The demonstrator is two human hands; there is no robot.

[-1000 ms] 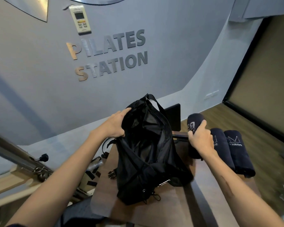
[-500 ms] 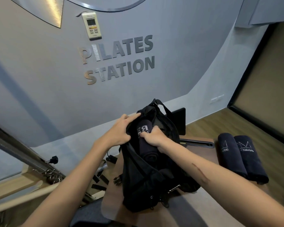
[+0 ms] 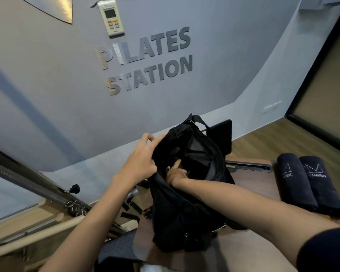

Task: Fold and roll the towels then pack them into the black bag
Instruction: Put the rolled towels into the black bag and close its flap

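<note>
We see the black bag [image 3: 186, 193] standing open-mouthed on a brown tabletop [image 3: 249, 252], and we place everything else by it. The left hand [image 3: 140, 161] is at the bag's left rim, its fingers curled over the fabric edge with the thumb pinching against them, holding the mouth open. The right hand [image 3: 176, 174] reaches into the opening from the near side; it is sunk to the knuckles, one finger pointing up and inward, the others bent down into the dark interior. A small pale mark shows just left of that hand inside the bag, but we cannot tell whether the fingers are pinching a towel there.

To the right of the bag, well apart from it, two rolled dark towels [image 3: 310, 183] lie side by side and touching on the tabletop, each with a pale logo on top. Behind the bag's right side a flat black bar [image 3: 247, 166] lies on the table. Above the bag, the grey wall carries the lettering PILATES STATION [image 3: 147, 59] and a white remote control [image 3: 111, 17] in a holder.
</note>
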